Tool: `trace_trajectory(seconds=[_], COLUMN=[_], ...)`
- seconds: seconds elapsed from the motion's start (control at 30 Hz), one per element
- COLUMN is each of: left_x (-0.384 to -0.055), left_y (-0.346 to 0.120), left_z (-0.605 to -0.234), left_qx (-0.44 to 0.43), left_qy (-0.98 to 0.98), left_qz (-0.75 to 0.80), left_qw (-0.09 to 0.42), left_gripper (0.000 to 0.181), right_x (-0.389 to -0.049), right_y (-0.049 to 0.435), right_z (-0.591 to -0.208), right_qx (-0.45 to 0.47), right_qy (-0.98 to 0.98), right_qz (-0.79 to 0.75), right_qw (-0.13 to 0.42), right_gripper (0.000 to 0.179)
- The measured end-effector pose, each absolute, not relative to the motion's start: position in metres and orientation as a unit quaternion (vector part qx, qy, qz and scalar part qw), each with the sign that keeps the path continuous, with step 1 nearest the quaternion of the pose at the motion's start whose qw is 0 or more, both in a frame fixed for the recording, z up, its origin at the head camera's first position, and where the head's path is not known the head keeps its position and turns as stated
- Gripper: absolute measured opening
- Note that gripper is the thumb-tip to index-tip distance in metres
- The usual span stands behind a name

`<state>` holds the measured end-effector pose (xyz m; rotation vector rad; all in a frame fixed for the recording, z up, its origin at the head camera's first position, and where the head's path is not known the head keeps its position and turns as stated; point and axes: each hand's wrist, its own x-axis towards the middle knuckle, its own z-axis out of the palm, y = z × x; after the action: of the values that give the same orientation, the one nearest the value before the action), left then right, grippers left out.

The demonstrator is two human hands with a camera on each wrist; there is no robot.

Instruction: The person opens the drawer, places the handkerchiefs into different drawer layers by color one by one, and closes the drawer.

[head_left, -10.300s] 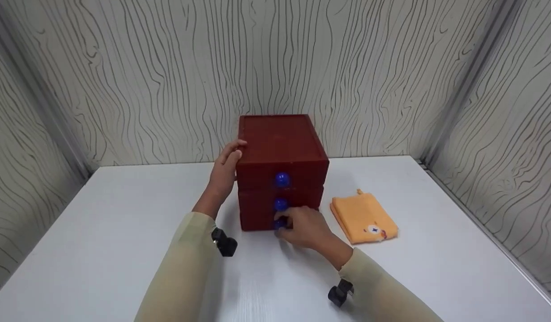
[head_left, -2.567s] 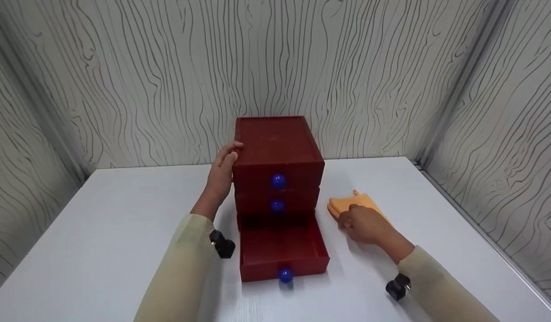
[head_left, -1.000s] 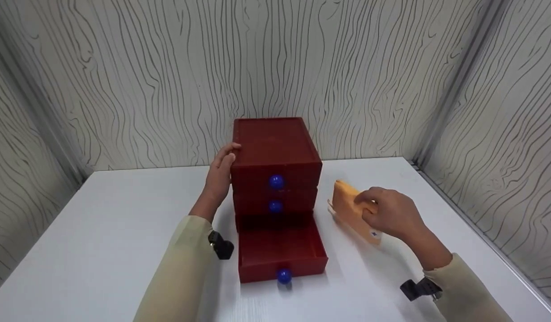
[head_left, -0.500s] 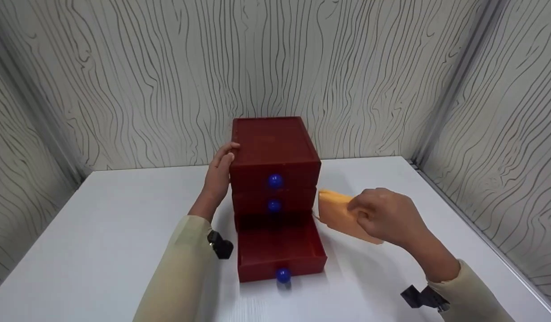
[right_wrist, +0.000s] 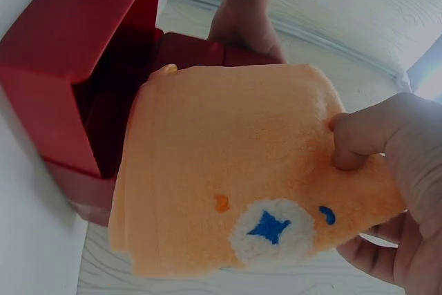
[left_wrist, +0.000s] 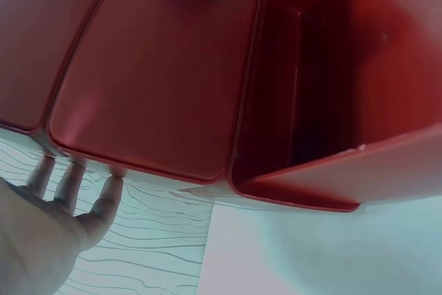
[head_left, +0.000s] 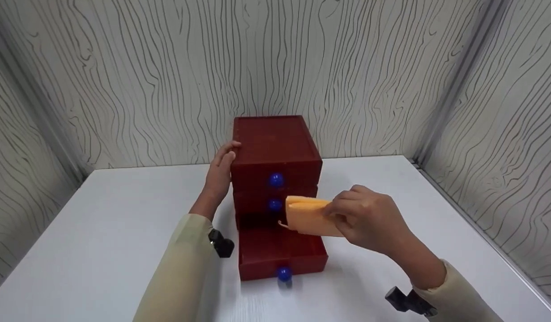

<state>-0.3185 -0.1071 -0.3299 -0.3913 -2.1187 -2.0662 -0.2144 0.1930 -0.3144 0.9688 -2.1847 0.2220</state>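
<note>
A dark red three-drawer box [head_left: 275, 141] with round blue knobs stands on the table, its bottom drawer [head_left: 262, 250] pulled out. In the left wrist view, the inside of that drawer [left_wrist: 331, 81] is bare where it shows. My left hand [head_left: 218, 176] rests against the box's left side, fingertips at the top edge. My right hand [head_left: 369, 219] pinches a folded orange towel [head_left: 309, 217] by one edge and holds it above the open drawer. The right wrist view shows the towel's embroidered face [right_wrist: 273, 229], white with a blue star shape, and a small loop at its far corner.
The white table [head_left: 136, 232] extends around the box on both sides. Wood-grain patterned walls [head_left: 168, 80] close off the back and sides. The drawer's front panel with its blue knob [head_left: 284, 274] juts out toward the table's near side.
The bottom drawer was shut ten seconds ago and has since been pulled out. My right hand has taken the towel off the table and carried it left over the drawer. My left hand stays put.
</note>
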Motion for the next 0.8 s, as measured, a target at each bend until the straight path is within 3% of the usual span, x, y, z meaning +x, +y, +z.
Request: trace_trajectory(seconds=[0.4,0.8], left_x=[-0.337,-0.318], left_y=[-0.110,-0.108], left_z=[-0.348,-0.331], left_qx=[-0.133,-0.143], left_qy=[-0.713,-0.708], left_qz=[-0.681,-0.686], left_qw=[0.096,0.088], left_gripper=[0.030,0.034], right_x=[-0.227,-0.248], right_y=[0.145,0.123], right_z=[-0.334,-0.366], right_qx=[0.432,0.424], right_qy=[-0.815,-0.825], right_qz=[0.122,0.097], right_qw=[0.365,0.361], right_gripper=[0.020,0.016])
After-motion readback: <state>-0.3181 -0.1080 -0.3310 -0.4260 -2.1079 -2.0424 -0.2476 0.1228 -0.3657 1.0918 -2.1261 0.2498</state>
